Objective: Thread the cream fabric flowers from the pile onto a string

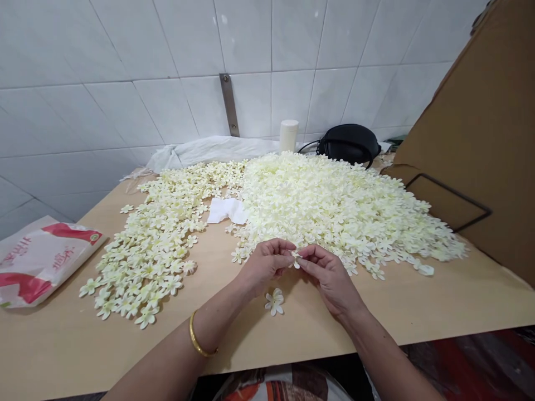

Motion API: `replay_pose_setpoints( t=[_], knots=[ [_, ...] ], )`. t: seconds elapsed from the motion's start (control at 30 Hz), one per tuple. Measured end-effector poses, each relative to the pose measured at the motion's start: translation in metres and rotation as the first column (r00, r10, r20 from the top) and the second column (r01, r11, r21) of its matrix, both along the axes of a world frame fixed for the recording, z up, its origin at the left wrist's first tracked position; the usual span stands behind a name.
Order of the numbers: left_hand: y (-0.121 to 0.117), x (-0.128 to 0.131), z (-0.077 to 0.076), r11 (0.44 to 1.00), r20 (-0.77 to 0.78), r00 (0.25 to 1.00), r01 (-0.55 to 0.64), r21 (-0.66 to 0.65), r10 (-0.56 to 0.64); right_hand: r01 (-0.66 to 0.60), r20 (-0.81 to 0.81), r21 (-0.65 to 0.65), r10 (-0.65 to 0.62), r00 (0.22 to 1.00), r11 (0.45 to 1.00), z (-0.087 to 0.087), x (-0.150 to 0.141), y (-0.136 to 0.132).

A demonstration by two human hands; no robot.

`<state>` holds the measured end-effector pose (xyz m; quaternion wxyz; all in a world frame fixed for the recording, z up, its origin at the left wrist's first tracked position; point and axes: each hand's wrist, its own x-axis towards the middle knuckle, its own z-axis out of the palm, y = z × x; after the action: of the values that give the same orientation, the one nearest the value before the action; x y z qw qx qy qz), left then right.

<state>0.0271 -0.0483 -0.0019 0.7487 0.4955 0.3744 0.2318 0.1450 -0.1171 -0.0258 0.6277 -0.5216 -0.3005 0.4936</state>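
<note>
Between my two hands is a small cream artificial flower (295, 259), its petals partly covered by fingertips. My left hand (271, 260), with a gold bangle on the wrist, pinches it from one side. From the other side my right hand (327, 273) pinches it between thumb and fingers. A loose flower (275, 302) lies on the table just below my hands. Right behind them rises a large heap of pale flowers (334, 206). To the left spreads a thinner pile of similar flowers (154, 239).
A white folded paper (228, 210) lies between the piles. At the back stand a white cylindrical container (288, 136) and a black case (346, 142). A red-and-white packet (45, 262) is at far left on the table (443, 301). A cardboard sheet (480, 145) leans at right.
</note>
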Motion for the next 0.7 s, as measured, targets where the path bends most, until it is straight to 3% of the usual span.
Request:
replay_pose_setpoints(
  t=[0.2, 0.43, 0.53, 0.7],
  knots=[
    [0.001, 0.003, -0.008, 0.998, 0.024, 0.999, 0.038, 0.053, -0.039, 0.007, 0.101, 0.034, -0.011, 0.995, 0.999, 0.0, 0.003, 0.003],
    [0.003, 0.004, -0.012, 0.994, 0.137, 0.99, 0.049, -0.101, -0.035, -0.04, 0.26, 0.072, 0.02, 0.965, 0.997, -0.005, 0.004, 0.002],
    [0.006, 0.003, -0.012, 0.987, 0.127, 0.99, 0.076, -0.144, -0.057, -0.012, 0.284, 0.077, -0.01, 0.959, 0.997, -0.004, 0.002, 0.001],
    [0.009, 0.001, -0.01, 0.986, 0.124, 0.992, 0.022, -0.163, -0.001, 0.038, 0.327, 0.068, -0.058, 0.943, 0.997, -0.003, 0.001, 0.002]
  ],
)
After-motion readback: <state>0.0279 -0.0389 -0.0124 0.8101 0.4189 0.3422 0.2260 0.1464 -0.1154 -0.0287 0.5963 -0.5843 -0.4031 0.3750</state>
